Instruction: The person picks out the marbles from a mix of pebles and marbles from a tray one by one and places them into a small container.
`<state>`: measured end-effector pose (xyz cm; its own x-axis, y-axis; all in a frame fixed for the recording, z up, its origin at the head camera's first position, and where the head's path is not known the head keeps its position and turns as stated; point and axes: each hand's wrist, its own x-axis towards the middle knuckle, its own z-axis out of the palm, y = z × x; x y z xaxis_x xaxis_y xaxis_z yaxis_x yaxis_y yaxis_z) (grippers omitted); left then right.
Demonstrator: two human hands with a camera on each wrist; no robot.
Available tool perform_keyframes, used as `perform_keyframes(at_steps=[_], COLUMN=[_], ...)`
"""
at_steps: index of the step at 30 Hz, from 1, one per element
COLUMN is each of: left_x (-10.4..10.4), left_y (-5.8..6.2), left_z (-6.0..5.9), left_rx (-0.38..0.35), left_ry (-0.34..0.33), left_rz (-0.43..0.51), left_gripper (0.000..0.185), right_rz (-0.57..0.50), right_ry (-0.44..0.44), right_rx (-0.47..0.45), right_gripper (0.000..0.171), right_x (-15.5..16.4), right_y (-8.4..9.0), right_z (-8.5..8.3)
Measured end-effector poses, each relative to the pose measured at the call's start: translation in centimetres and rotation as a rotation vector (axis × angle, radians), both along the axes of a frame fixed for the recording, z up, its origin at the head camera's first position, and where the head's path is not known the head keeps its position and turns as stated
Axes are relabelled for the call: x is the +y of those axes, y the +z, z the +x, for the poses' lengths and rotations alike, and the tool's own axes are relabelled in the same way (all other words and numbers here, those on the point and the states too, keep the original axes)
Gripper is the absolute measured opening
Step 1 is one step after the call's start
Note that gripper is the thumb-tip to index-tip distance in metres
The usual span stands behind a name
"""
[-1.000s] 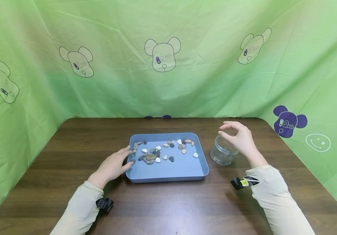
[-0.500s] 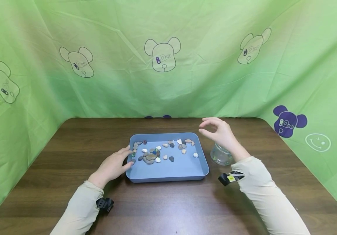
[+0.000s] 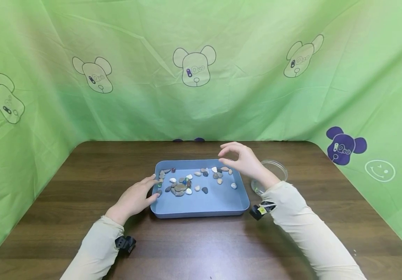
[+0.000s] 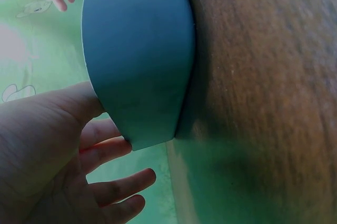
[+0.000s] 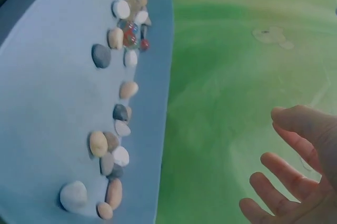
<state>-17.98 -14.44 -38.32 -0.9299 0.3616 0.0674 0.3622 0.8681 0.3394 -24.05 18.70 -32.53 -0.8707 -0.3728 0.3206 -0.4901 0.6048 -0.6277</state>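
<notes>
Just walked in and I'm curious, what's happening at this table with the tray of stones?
A person sits at a wooden table with a blue tray of small stones and glass beads. The left hand rests against the tray's left edge. The right hand hovers empty over the tray's far right corner, fingers loosely curled. A clear glass jar stands just right of the tray.

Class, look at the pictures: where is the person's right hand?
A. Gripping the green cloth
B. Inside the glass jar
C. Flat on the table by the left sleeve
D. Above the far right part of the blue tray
D: the right hand hangs over the far right part of the blue tray, beside the glass jar, holding nothing.
</notes>
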Motion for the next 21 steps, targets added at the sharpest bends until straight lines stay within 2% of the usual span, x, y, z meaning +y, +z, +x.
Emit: perform_keyframes(at_steps=[21], left_x=[0.1], left_y=[0.0], left_z=[0.2], left_rx=[-0.008], left_ry=[0.01], left_rz=[0.004], left_gripper=[0.044], right_rz=[0.042], right_ry=[0.203], right_rx=[-0.032], right_gripper=[0.016], right_x=[-3.2], right_y=[-1.3], right_z=[-1.7])
